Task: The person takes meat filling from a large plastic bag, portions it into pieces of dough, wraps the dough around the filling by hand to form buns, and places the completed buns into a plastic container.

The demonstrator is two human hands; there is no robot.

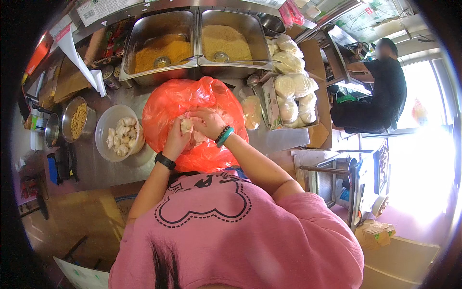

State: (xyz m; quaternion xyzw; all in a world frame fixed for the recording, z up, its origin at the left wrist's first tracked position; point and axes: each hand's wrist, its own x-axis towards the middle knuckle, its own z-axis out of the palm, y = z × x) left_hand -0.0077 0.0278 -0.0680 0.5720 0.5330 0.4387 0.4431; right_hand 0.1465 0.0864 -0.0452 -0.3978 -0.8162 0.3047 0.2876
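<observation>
Over the opened red plastic bag (pixel 164 103), my left hand (pixel 177 139) grips a pale garlic bulb (pixel 186 125) between thumb and fingers. My right hand (pixel 210 122) is bent over the bulb from the right, with its fingertips close to it; whether they pinch anything is hidden. Loose papery garlic skins (pixel 197 139) lie in the bag beneath both hands. To the left of the bag stands a translucent plastic tub (pixel 104 148) holding several garlic bulbs (pixel 123 134).
Behind the bag are two steel pans with orange powder (pixel 162 50) and tan powder (pixel 225 39). A steel pot of peanuts (pixel 78 119) stands at far left. A box of wrapped white bowls (pixel 294 97) and a ladle (pixel 253 80) lie right. Another person (pixel 386 86) sits farther right.
</observation>
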